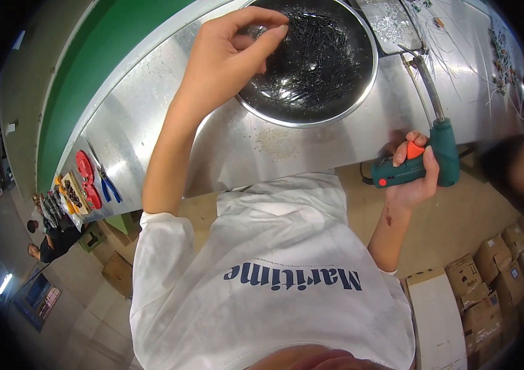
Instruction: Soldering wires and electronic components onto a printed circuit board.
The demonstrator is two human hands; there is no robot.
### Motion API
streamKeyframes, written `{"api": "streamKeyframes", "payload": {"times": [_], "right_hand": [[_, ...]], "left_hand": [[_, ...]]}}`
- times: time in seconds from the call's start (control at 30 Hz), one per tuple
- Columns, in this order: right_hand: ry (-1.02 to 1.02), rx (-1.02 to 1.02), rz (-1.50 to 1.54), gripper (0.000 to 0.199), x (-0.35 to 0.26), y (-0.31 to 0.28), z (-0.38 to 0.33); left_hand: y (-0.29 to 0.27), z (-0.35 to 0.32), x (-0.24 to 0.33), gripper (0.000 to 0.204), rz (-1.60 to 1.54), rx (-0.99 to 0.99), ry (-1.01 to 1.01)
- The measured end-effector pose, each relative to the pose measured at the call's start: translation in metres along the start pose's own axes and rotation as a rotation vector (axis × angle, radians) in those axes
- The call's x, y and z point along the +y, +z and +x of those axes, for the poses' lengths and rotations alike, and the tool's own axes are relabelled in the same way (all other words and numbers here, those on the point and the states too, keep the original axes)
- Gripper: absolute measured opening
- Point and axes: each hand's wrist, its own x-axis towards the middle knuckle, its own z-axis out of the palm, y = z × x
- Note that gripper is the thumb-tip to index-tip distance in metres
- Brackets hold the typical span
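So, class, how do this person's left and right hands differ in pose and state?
The left hand reaches over the bowl, while the right hand sits lower in the picture. The left hand brings thumb and index finger together in a pinch; the right hand wraps around the green tool. Whether the left hand holds anything tiny cannot be told, but the right hand plainly grips something. Both hands are bare.
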Motion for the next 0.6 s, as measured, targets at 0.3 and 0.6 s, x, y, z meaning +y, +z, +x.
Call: {"api": "streamKeyframes", "payload": {"times": [0.3, 0.6], "right_hand": [[-0.011, -0.001, -0.013, 0.027, 0.001, 0.001, -0.001], [-0.001, 0.005, -0.011, 0.027, 0.001, 0.001, -0.001]], "left_hand": [[0.002, -0.006, -0.019, 0.016, 0.464, -0.009, 0.405], [-0.008, -0.007, -0.018, 0.014, 0.195, -0.054, 0.120]]}}
